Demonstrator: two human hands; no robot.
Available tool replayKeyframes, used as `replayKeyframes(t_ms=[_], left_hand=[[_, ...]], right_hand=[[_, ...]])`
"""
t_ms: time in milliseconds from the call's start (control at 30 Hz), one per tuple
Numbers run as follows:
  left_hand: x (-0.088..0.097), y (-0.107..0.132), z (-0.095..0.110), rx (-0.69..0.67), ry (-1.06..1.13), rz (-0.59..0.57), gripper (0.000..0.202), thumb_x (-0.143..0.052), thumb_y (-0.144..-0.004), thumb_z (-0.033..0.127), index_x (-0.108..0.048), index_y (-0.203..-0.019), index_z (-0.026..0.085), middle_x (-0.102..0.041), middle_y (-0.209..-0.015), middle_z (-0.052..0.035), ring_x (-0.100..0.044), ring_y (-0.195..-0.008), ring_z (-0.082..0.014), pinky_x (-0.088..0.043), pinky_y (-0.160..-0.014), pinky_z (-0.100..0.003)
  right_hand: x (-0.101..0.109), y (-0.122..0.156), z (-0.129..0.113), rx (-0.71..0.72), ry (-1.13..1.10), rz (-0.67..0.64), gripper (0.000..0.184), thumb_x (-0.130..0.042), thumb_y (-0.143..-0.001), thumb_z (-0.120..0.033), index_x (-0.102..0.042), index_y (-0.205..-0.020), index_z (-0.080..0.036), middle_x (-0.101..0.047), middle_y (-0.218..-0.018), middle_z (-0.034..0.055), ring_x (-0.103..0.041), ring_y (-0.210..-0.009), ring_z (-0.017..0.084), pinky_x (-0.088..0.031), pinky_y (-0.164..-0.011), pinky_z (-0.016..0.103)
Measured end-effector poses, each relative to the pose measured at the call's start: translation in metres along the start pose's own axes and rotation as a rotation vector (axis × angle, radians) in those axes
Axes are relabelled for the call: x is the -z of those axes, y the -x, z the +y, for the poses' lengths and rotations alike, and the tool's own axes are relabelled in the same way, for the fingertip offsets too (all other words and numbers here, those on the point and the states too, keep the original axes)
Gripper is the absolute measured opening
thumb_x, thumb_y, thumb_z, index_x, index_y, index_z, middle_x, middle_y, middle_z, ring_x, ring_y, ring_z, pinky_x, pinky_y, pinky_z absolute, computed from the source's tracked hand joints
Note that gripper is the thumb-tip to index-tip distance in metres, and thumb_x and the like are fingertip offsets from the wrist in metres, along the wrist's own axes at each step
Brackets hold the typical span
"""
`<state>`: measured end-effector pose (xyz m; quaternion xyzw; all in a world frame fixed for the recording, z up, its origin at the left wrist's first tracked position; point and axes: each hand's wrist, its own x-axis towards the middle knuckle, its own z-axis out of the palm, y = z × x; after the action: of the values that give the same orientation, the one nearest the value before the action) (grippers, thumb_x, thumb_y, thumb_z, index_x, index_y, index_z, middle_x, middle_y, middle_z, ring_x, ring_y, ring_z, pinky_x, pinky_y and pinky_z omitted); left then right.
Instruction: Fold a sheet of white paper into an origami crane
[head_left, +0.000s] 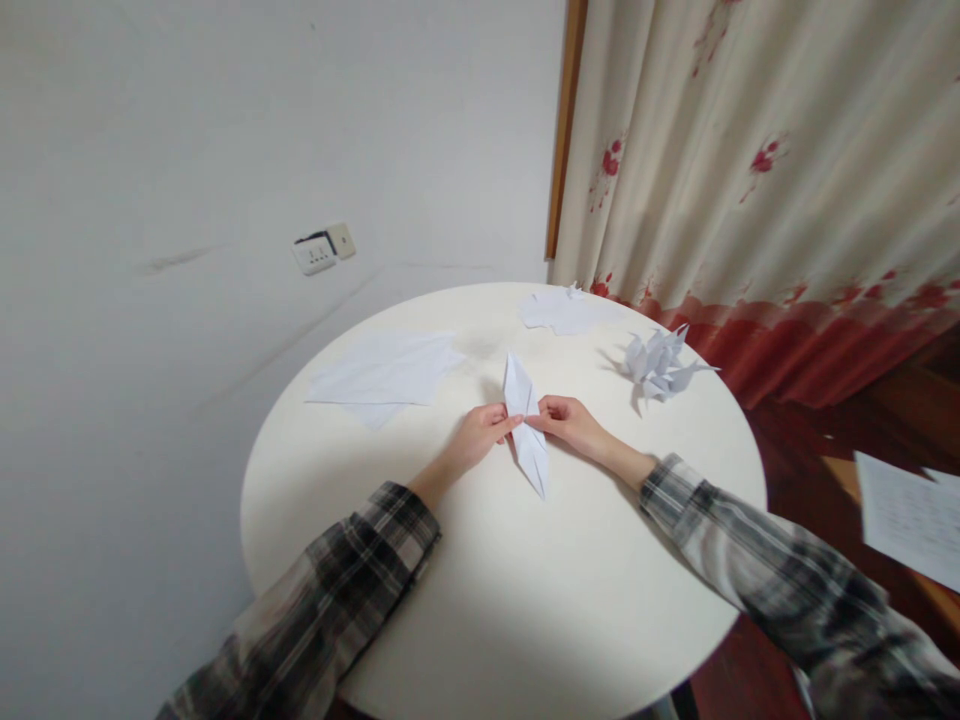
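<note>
A long, diamond-shaped folded white paper lies at the middle of the round white table. My left hand pinches its left edge with thumb and fingertips. On the other side, my right hand pinches the right edge at the same height. Both sleeves are grey plaid.
A stack of flat white sheets lies at the table's left. Several folded paper cranes sit at the right, more folded paper at the far edge. A curtain hangs behind, and a printed sheet rests off the table at right.
</note>
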<state>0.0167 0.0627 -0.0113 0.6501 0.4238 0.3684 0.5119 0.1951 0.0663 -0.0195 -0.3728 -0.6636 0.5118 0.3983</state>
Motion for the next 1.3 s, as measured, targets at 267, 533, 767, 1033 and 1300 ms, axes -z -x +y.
replayKeyframes(t_ms=[267, 533, 767, 1033, 1300], left_hand=[[-0.001, 0.001, 0.0, 0.001, 0.028, -0.012, 0.031, -0.062, -0.066, 0.043, -0.064, -0.076, 0.014, -0.062, -0.065, -0.0014, -0.053, -0.06, -0.0126, -0.038, -0.054, -0.022], [-0.002, 0.004, 0.0, -0.014, 0.045, -0.03, 0.029, -0.063, -0.068, 0.04, -0.066, -0.082, 0.015, -0.067, -0.074, -0.0042, -0.057, -0.066, -0.0154, -0.043, -0.06, -0.024], [-0.003, 0.003, 0.002, -0.013, 0.051, -0.014, 0.031, -0.062, -0.067, 0.043, -0.064, -0.08, 0.014, -0.064, -0.071, -0.003, -0.053, -0.062, -0.0133, -0.041, -0.057, -0.023], [-0.001, -0.001, -0.001, -0.034, -0.042, 0.023, 0.034, -0.055, -0.07, 0.049, -0.053, -0.06, 0.016, -0.05, -0.055, 0.0025, -0.047, -0.055, -0.0103, -0.036, -0.052, -0.021], [-0.003, 0.004, 0.008, -0.004, 0.004, 0.043, 0.034, -0.055, -0.069, 0.048, -0.05, -0.06, 0.016, -0.048, -0.056, 0.0029, -0.046, -0.057, -0.0102, -0.034, -0.054, -0.023]], right_hand=[[0.001, -0.002, 0.004, -0.004, 0.018, -0.008, 0.037, -0.063, -0.065, -0.047, -0.042, -0.059, -0.017, -0.037, -0.055, -0.0062, -0.031, -0.051, 0.007, -0.025, -0.049, 0.021], [0.001, 0.001, 0.0, 0.002, 0.007, -0.029, 0.036, -0.063, -0.065, -0.046, -0.042, -0.058, -0.017, -0.037, -0.054, -0.0062, -0.032, -0.051, 0.007, -0.024, -0.049, 0.021], [0.0, 0.002, -0.003, 0.004, -0.051, -0.008, 0.036, -0.064, -0.065, -0.043, -0.04, -0.057, -0.018, -0.037, -0.053, -0.0065, -0.033, -0.05, 0.007, -0.024, -0.05, 0.022], [-0.002, 0.0, -0.008, -0.059, -0.152, 0.033, 0.038, -0.065, -0.062, -0.044, -0.038, -0.054, -0.018, -0.041, -0.049, -0.0064, -0.035, -0.047, 0.007, -0.023, -0.048, 0.022], [-0.001, 0.0, -0.011, -0.097, -0.184, 0.018, 0.03, -0.063, -0.065, -0.042, -0.049, -0.056, -0.017, -0.047, -0.049, -0.0043, -0.042, -0.048, 0.008, -0.032, -0.051, 0.023]])
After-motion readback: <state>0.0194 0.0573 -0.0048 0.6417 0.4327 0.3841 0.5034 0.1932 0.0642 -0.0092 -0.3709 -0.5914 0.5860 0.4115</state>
